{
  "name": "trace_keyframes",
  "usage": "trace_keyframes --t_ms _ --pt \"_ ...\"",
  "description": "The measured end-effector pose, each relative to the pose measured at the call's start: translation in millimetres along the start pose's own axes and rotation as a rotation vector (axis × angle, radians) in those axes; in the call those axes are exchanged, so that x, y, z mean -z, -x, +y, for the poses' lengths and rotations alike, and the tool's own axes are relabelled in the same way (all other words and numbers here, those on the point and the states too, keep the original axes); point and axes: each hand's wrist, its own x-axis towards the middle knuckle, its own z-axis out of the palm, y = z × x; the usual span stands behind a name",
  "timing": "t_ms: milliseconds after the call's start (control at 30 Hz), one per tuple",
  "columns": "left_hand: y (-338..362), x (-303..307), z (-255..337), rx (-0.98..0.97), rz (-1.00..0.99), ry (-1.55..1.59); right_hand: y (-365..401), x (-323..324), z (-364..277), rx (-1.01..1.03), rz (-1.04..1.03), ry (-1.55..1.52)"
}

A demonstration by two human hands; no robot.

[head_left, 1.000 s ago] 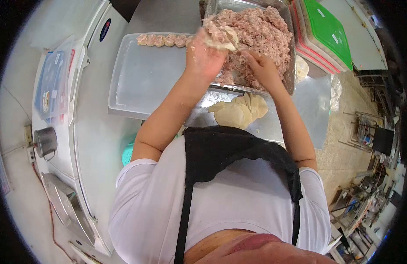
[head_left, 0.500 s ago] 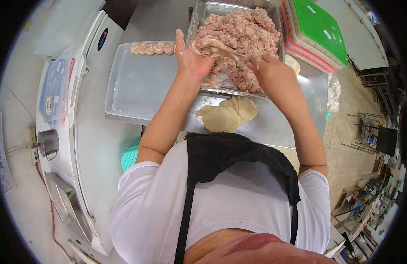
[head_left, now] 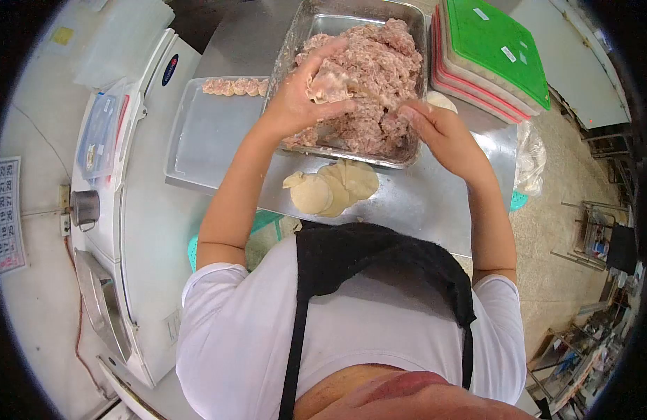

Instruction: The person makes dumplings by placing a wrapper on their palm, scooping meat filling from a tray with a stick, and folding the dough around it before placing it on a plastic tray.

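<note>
Over the left side of a metal pan (head_left: pixel 351 155) of minced meat (head_left: pixel 383 59), my left hand (head_left: pixel 295 101) cups a round dough wrapper with meat filling (head_left: pixel 329 85) on it. My right hand (head_left: pixel 441 136) grips a thin, flat spatula (head_left: pixel 365 92), its blade pointing left toward the filling. Part of the blade blends into the meat behind it. Below the pan, a fanned pile of pale dough wrappers (head_left: pixel 330 190) lies on the steel table (head_left: pixel 428 199). A row of filled dumplings (head_left: pixel 234 87) sits along the far edge of a translucent plastic tray (head_left: pixel 211 133).
Stacked containers with a green lid (head_left: pixel 491 42) stand right of the pan, with more pale wrappers (head_left: pixel 442 102) beside them. To the left is a white appliance (head_left: pixel 155 189). A plastic bag (head_left: pixel 530 157) hangs at the table's right edge.
My view has shifted, so the table sits differently in the picture. My left hand has turned further over the pan with the wrapper, and the right hand with the spatula is slightly lower.
</note>
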Motion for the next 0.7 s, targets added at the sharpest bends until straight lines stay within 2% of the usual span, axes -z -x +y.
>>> trace_keyframes --t_ms 67,100,167,200,267,300,367,400,467,567,600,633,667,700 --pt "-7.1 4.6 7.8 0.056 -0.336 -0.050 4.4 6.7 -4.5 0.076 -0.071 0.018" --pt "-10.2 6.3 6.6 0.058 -0.337 -0.056 3.5 5.7 1.7 0.079 -0.071 0.014" --pt "-17.2 7.4 2.3 0.027 -0.578 0.023 -1.8 -2.6 22.8 0.214 -0.090 0.128" --pt "-17.5 4.8 2.6 0.030 -0.578 0.020 -6.0 -3.5 32.1 0.216 -0.091 0.125" --pt "-15.9 -0.5 2.2 0.080 -0.669 -0.160 -16.5 -2.9 52.8 0.176 -0.188 0.146" --pt "-15.2 -3.1 0.7 0.083 -0.667 -0.164 -24.0 -1.9 66.4 0.179 -0.190 0.143" --pt "-11.6 -8.6 -5.4 0.347 -0.602 -0.304 -35.7 0.9 87.6 0.298 -0.092 0.215" --pt "-7.2 -12.2 -10.7 0.351 -0.596 -0.309 -33.7 1.4 82.1 0.305 -0.095 0.213" --pt "1.8 -16.5 -27.1 0.549 -0.290 -0.196 -27.2 -0.6 60.1 0.232 0.173 0.656" --pt "10.8 -7.9 -60.6 0.526 -0.351 -0.207 -20.9 -26.7 54.5 0.371 0.237 0.616" --pt "13.9 -8.0 -57.2 0.534 -0.348 -0.203 -28.4 -36.2 80.2 0.335 0.202 0.449" --pt "12.4 -8.5 -49.9 0.527 -0.325 -0.352 -29.0 -31.0 96.6 0.333 0.197 0.452" --pt "8.0 -7.0 -43.1 0.513 -0.287 -0.503 -32.8 -19.6 110.7 0.225 0.117 0.609" --pt "6.6 0.3 -37.1 0.509 -0.277 -0.504 -36.8 -14.8 115.2 0.112 0.042 0.758"
